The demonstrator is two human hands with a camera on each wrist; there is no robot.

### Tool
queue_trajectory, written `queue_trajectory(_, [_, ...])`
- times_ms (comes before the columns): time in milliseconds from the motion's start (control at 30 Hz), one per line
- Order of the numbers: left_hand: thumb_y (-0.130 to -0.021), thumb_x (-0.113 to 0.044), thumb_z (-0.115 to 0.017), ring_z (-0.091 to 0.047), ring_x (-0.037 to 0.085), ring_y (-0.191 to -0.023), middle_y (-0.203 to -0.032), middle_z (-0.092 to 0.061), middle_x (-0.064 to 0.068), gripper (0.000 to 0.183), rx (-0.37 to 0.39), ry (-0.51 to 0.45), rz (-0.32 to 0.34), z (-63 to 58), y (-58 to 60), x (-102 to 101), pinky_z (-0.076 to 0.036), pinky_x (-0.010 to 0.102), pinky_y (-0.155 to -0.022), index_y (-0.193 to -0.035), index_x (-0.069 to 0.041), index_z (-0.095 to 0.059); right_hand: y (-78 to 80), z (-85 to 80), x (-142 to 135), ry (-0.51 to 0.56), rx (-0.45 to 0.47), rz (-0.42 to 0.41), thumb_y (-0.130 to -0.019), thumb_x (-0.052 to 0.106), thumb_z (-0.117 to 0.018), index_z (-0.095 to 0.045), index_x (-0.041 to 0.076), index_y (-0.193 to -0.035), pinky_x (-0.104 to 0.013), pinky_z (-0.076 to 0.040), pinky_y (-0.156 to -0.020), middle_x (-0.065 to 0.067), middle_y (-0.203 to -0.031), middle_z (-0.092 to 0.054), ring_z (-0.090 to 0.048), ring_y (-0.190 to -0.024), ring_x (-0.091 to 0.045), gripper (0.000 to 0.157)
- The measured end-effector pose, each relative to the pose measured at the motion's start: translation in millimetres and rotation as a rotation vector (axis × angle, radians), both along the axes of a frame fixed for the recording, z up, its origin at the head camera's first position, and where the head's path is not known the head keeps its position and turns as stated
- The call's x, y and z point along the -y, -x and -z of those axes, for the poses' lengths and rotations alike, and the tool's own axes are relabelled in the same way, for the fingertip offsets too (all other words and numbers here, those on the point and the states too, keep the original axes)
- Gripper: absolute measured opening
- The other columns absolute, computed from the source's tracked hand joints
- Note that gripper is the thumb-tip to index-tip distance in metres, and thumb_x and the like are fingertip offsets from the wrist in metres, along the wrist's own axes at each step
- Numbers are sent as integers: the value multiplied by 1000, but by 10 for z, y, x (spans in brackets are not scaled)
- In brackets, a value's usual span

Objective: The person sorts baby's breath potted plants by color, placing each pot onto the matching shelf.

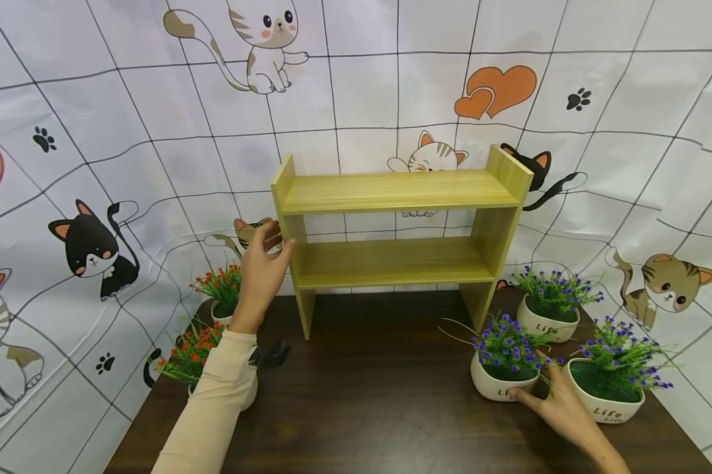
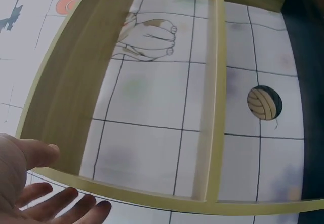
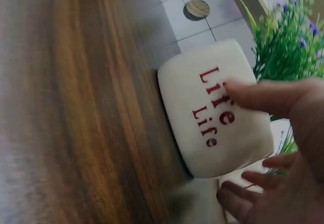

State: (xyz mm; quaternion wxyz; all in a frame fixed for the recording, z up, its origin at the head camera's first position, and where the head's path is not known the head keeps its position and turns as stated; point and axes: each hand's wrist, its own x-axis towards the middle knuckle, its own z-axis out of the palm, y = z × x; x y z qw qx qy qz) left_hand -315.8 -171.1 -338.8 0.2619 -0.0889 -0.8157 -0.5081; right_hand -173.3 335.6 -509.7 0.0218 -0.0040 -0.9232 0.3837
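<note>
A pale wooden two-tier shelf [image 1: 391, 263] stands on the dark table. Beside its left panel is my left hand [image 1: 264, 263], fingers loosely bent and thumb apart; in the left wrist view the thumb [image 2: 40, 154] lies near the panel's edge, contact unclear. At the right, my right hand [image 1: 560, 405] reaches around the right end of a white "Life" flowerpot [image 1: 498, 387] with purple flowers. The right wrist view has its thumb [image 3: 253, 95] over the lettered front of the pot [image 3: 212, 133], the other fingers spread near its end. Whether they press it I cannot tell.
Two more purple-flowered pots stand close to my right hand, one behind [image 1: 548, 322] and one to the right [image 1: 607, 401]. Red-flowered plants [image 1: 222, 286] stand left, partly behind my left arm. A cat-print tiled sheet [image 1: 356, 99] rises behind the table [image 1: 356, 388].
</note>
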Motion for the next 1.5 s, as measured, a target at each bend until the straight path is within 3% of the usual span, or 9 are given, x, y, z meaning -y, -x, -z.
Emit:
queue_trajectory(200, [-105,-16,-70,-64,39,-136,-152,-61,20,52,-19,-5,12,51,86,-5,-58,53,-107,-154,-6,-56,74,82,-26,100,131,2,-91,31,-84,3,-8,-167,-82,-25,-116,-51,-165,-6,-12,-151,-71,122])
queue_trajectory(367, [-105,-12,-68,-66,39,-134,-147,-65,23,46,-40,-43,14,85,126,-19,-57,51,-108,-150,-3,-60,85,123,-43,133,128,15,-89,31,-86,4,-10,-166,-83,-23,-116,-49,-166,-5,-11,-150,-72,126])
queue_trajectory(700, [-105,-10,-68,-72,36,-124,-133,-73,24,38,-76,-59,-40,149,134,-43,-59,49,-101,-142,-4,-69,117,164,-12,107,77,40,-84,32,-92,-8,-15,-163,-75,-34,-115,-51,-162,-18,-22,-149,-68,124])
queue_trajectory(900, [-102,-5,-69,-75,36,-117,-125,-75,26,35,-154,-37,-77,178,143,-86,-61,49,-96,-137,-1,-71,113,196,16,128,83,61,-84,32,-92,-8,-11,-159,-68,-39,-114,-51,-153,-34,-35,-146,-65,121])
queue_trajectory(1100, [-101,-1,-68,-75,38,-115,-121,-76,27,32,-197,-34,-97,191,147,-105,-62,53,-93,-133,2,-73,138,219,46,175,79,82,-84,31,-92,-8,-9,-160,-66,-36,-116,-47,-159,-29,-33,-149,-61,120])
queue_trajectory(1267, [-101,-1,-68,-74,39,-115,-121,-76,27,31,-199,-24,-101,192,181,-107,-61,56,-93,-131,2,-74,160,123,84,123,32,78,-84,36,-92,-16,-11,-163,-66,-40,-115,-46,-160,-32,-41,-146,-59,120])
queue_trajectory(1500, [-101,-1,-68,-75,39,-114,-119,-77,27,29,-199,-31,-101,201,207,-110,-61,56,-93,-129,1,-75,191,-195,248,69,7,88,-82,50,-91,-27,-8,-162,-68,-46,-111,-41,-154,-47,-50,-140,-58,118])
